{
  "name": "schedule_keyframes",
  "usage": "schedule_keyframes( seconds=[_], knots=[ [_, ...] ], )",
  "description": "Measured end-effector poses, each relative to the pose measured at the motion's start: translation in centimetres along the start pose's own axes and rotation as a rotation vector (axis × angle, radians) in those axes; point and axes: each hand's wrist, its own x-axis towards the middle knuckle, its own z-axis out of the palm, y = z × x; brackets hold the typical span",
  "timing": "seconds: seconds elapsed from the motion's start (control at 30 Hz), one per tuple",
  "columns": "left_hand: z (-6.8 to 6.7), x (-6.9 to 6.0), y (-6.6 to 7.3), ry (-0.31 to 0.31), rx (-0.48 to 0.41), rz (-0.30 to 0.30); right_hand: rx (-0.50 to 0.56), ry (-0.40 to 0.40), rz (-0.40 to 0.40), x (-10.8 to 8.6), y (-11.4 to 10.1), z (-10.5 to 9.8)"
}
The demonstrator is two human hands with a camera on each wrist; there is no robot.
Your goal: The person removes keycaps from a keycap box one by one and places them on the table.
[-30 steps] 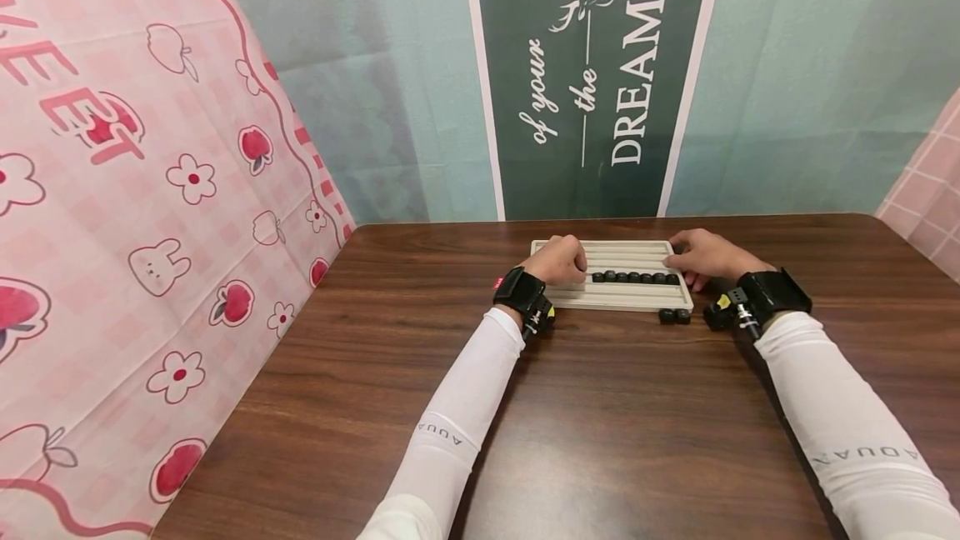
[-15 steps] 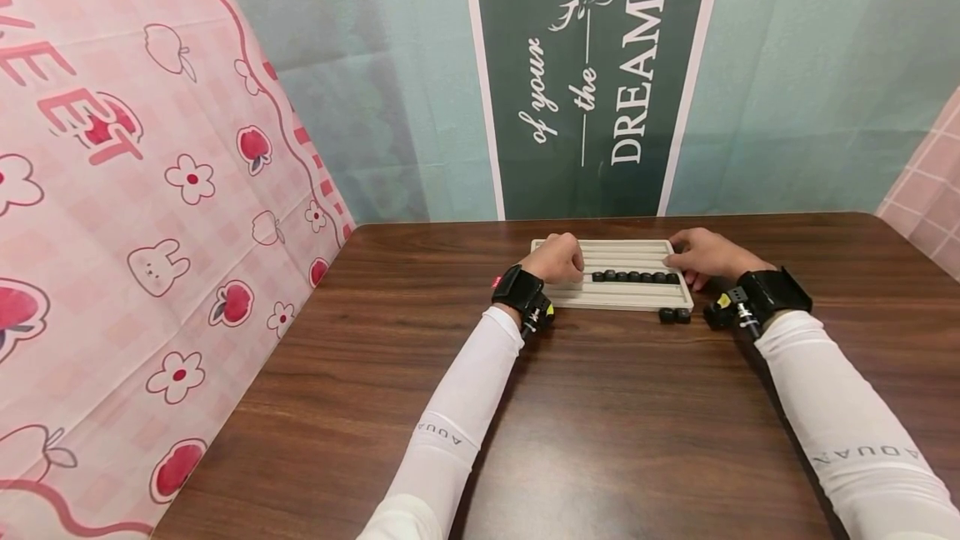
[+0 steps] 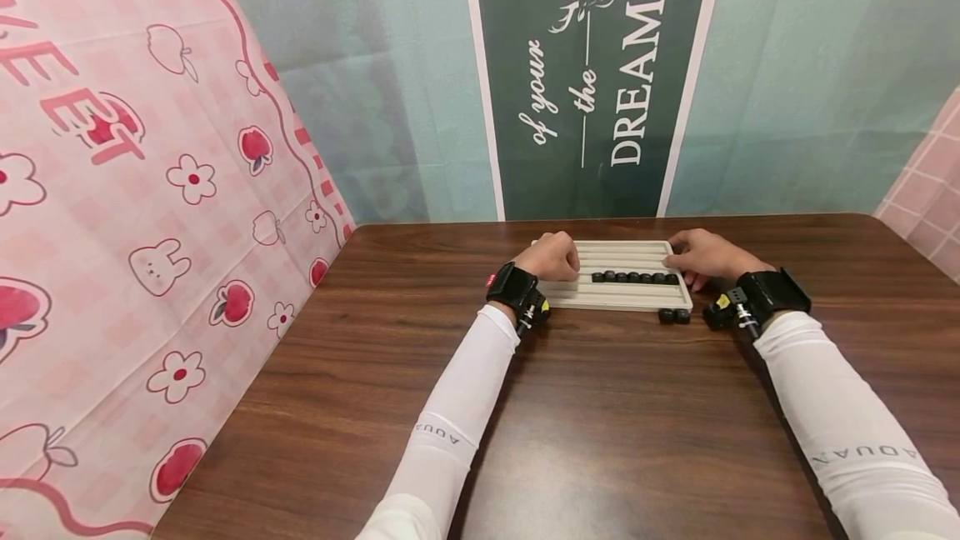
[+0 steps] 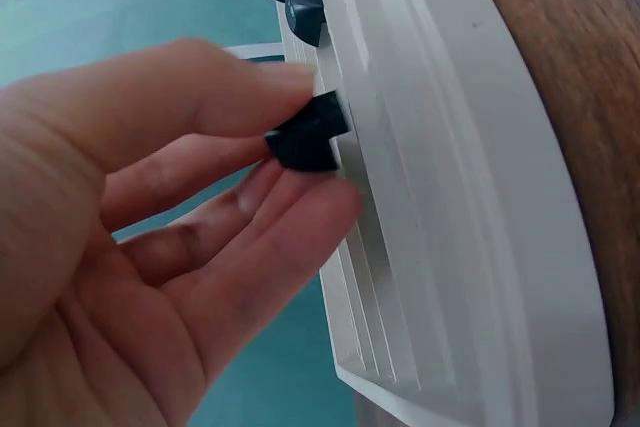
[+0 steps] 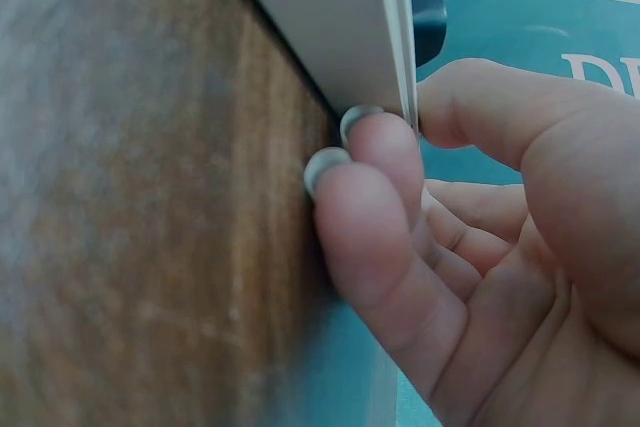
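A pale slotted tray (image 3: 611,300) lies at the far side of the wooden table, several black keycaps standing in a row (image 3: 634,277) along one groove. Over the tray's left part is my left hand (image 3: 551,257). The left wrist view shows its thumb and fingers pinching a single black keycap (image 4: 305,137) at the groove, apart from the row. My right hand (image 3: 711,257) holds the tray's right end; in the right wrist view the thumb (image 5: 470,97) lies at the rim, and two fingertips (image 5: 365,212) are against the outer side.
Two more black keycaps (image 3: 674,317) sit on the brown table (image 3: 585,423) just in front of the tray's right corner. A green printed cloth (image 3: 600,107) hangs behind the table, and a pink patterned cloth (image 3: 217,257) covers the left side.
My left hand has shifted slightly left along the tray, away from the row of keycaps. My right hand and the tray stay in place.
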Motion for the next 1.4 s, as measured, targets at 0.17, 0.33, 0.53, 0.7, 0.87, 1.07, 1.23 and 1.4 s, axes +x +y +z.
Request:
schedule_keyframes(
  seconds=[0.17,0.33,0.53,0.7,0.87,1.07,1.23,1.4],
  knots=[
    [0.0,-0.1,0.0,-0.034,-0.031,-0.008,0.002,0.0,-0.002,0.1,0.0,0.1],
    [-0.6,-0.2,0.7,-0.048,-0.065,0.057,-0.004,0.002,-0.002,0.0,0.0,0.1],
    [-1.5,-0.7,2.0,-0.065,-0.048,0.097,-0.008,0.0,0.01,-0.1,-0.1,0.1],
    [-2.2,-1.2,2.5,-0.114,-0.052,0.086,-0.009,-0.007,0.015,-0.1,-0.1,0.2],
    [-3.0,-1.8,2.9,-0.19,-0.106,0.075,-0.01,-0.009,-0.001,0.0,0.1,0.0],
    [-4.1,-2.5,4.0,-0.216,-0.09,0.094,-0.012,-0.003,-0.003,0.0,0.1,0.0],
    [-4.7,-2.8,5.0,-0.163,-0.042,0.128,-0.02,-0.001,0.007,0.0,-0.1,0.1],
    [-5.0,-3.0,5.9,-0.115,-0.05,0.163,-0.027,-0.001,0.016,0.0,-0.1,0.1]
  ],
)
